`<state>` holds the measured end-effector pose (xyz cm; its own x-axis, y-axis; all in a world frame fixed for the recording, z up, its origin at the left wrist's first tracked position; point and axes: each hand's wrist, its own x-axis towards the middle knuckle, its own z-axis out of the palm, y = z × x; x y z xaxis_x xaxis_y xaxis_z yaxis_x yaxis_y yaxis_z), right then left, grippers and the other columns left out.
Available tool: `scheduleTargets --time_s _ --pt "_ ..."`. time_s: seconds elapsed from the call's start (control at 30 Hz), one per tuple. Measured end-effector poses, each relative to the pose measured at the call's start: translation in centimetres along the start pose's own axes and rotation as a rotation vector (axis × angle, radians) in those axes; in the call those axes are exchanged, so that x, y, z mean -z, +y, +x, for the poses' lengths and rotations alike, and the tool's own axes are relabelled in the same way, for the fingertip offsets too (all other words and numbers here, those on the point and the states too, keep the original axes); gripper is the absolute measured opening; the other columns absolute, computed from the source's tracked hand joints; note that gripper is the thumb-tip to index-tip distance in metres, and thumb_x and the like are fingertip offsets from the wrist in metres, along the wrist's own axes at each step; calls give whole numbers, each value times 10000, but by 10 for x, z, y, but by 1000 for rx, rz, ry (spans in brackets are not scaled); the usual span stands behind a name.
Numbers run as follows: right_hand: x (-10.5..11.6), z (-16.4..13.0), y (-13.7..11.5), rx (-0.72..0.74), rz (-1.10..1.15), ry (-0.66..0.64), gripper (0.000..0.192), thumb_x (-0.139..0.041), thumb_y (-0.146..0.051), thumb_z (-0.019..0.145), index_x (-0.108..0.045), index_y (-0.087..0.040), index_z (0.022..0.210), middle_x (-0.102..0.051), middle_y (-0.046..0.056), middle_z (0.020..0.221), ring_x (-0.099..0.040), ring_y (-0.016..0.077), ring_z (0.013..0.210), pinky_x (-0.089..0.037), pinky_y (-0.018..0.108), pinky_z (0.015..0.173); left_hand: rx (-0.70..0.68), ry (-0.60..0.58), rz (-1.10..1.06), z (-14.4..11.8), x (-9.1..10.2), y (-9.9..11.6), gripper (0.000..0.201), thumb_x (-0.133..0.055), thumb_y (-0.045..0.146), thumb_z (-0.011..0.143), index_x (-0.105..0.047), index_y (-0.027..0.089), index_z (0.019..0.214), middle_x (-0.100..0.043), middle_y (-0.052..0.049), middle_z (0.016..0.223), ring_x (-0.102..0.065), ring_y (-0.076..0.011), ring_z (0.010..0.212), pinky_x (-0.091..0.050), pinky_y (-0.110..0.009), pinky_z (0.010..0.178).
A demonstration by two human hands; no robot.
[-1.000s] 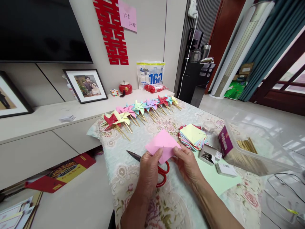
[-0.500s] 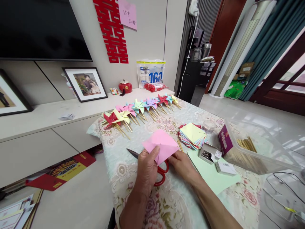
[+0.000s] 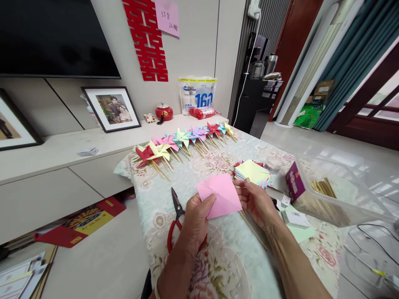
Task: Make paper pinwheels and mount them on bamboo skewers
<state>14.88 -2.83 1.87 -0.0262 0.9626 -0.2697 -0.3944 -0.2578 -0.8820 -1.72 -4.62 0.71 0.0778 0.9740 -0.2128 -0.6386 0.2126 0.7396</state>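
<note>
Between the thumb and fingers of my left hand (image 3: 198,214) is a pink square of paper (image 3: 222,197), with slits running in from its corners toward the middle. Just right of the paper is my right hand (image 3: 257,199), its fingers apart and holding nothing; whether a fingertip touches the paper's edge I cannot tell. Red-handled scissors (image 3: 176,209) lie on the flowered tablecloth, partly hidden under my left hand and wrist. Beyond my right hand sits a stack of coloured paper squares (image 3: 254,171), pale yellow on top.
Finished paper pinwheels (image 3: 182,139) on sticks line the table's far edge. At right are a small white box (image 3: 296,219), a pale green sheet (image 3: 302,234) and a clear plastic bin (image 3: 330,207) with wooden sticks. Thin sticks (image 3: 252,228) lie below my right hand.
My right hand has moved right and opened away from the paper. The pink paper has shifted slightly right and turned. The scissors have swung round and now lie farther left.
</note>
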Motion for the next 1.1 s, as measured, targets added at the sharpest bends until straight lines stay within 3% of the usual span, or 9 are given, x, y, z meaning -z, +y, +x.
scheduleTargets --time_s 0.07,0.2,0.3,0.57,0.8,0.93,1.1 --pt "-1 -4 -3 1 3 -22 479 -780 -571 710 -740 -148 931 -745 72 714 -663 162 578 -523 250 549 7 -7 55 0 1 -2 332 -846 299 617 -757 118 881 -759 -60 745 -645 -165 639 -500 -261 654" --pt "-9 -8 7 60 -30 -116 481 -879 -370 647 -719 -155 1046 -773 50 766 -687 172 618 -543 273 626 -9 -10 199 0 3 -6 314 -820 313 659 -771 112 896 -753 -61 718 -635 -177 614 -477 -269 621" --pt "-11 -4 17 81 -24 -150 570 -888 -293 627 -677 -171 1141 -794 58 846 -713 195 660 -554 308 665 5 -35 185 0 4 -7 354 -822 330 661 -777 112 937 -757 -71 737 -638 -185 617 -481 -288 639" --pt "-17 1 25 239 33 26 562 -904 -311 597 -682 -169 1095 -800 68 909 -729 216 767 -567 320 716 68 -71 12 4 7 0 351 -845 334 675 -763 114 935 -745 -85 813 -586 -137 638 -415 -227 549" --pt "-32 -5 37 364 81 119 452 -877 -314 649 -697 -191 1045 -798 54 957 -720 195 800 -561 292 708 86 -55 -149 2 1 -7 383 -859 249 670 -726 133 1010 -752 -81 950 -650 -160 783 -497 -253 677" --pt "-33 -6 38 377 138 178 420 -868 -313 658 -696 -201 1024 -795 52 968 -721 197 794 -569 311 720 55 -6 -250 1 -1 -14 365 -853 263 678 -711 171 1001 -744 -63 1000 -661 -165 826 -506 -262 674" --pt "-34 -5 39 366 153 183 396 -871 -310 647 -699 -199 987 -792 53 945 -713 199 790 -567 312 717 15 -22 -181 -2 -7 -18 440 -845 302 689 -705 174 1087 -749 -77 1034 -667 -164 808 -503 -260 655"
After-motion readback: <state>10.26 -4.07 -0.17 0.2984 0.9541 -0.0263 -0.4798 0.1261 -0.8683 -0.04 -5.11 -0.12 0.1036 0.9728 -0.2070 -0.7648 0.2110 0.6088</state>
